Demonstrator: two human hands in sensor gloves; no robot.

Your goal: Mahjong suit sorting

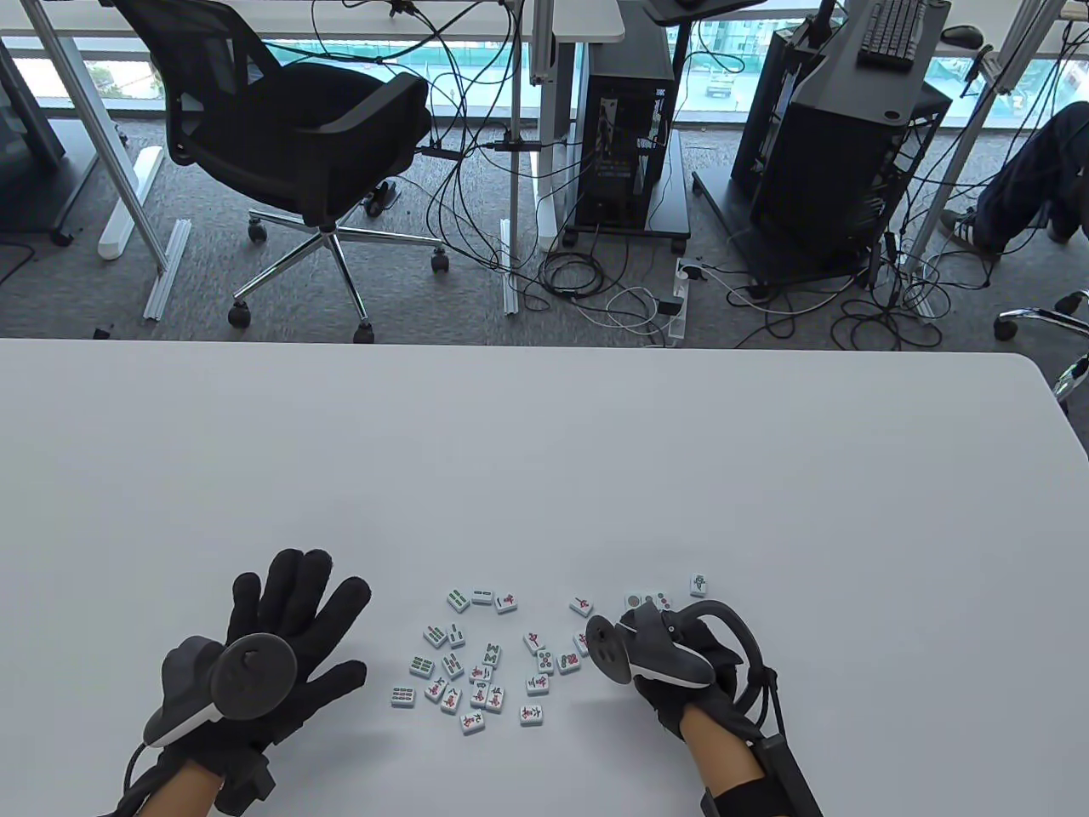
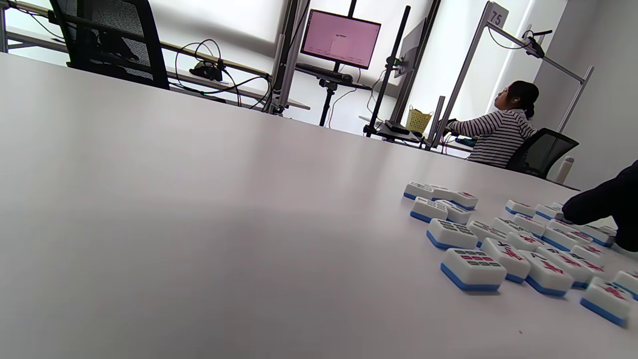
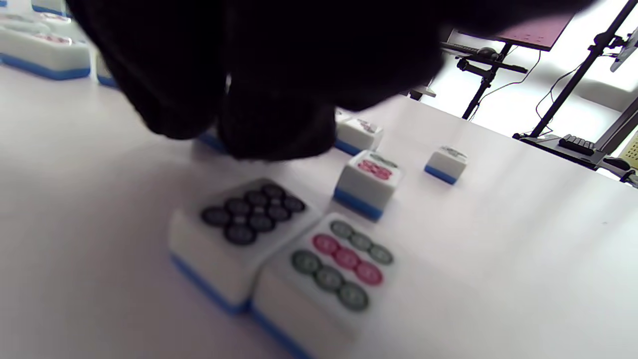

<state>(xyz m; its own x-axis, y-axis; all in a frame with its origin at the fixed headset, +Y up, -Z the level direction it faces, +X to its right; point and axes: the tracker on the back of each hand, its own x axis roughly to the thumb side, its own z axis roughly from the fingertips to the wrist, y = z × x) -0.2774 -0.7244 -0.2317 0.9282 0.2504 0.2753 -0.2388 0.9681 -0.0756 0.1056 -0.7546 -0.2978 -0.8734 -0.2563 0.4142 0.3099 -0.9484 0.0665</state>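
Two dot tiles point(image 3: 279, 254) lie grouped under the right hand point(image 1: 681, 672), its grip unclear; left hand point(image 1: 272, 647) rests flat, released. Most tiles point(image 1: 476, 664) remain mixed mid-table; sorting barely begun.

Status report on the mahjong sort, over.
Left hand flat on table, open. Right hand fingertips down among dot tiles; grip unclear. Mahjong tiles mostly unsorted. Nothing in the way.

Bright daylight from far windows, soft faint shadows; right wrist view blurred close-up, backlit background blown out
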